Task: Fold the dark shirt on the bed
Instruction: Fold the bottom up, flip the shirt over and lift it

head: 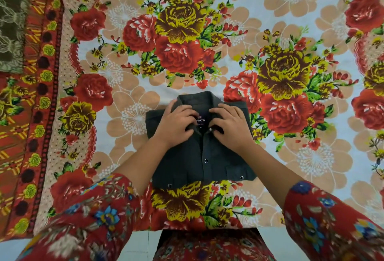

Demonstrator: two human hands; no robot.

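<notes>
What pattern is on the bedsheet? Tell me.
The bedsheet has large red and yellow roses on white, in the head view.

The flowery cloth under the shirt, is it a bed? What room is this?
Probably a bedroom. The folded shirt lies on a big flowered sheet spread flat like a made bed, and pale floor shows past its near edge.

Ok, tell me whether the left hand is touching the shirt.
Touching. The head view shows the left hand pressed on the shirt, fingers curled at its collar.
</notes>
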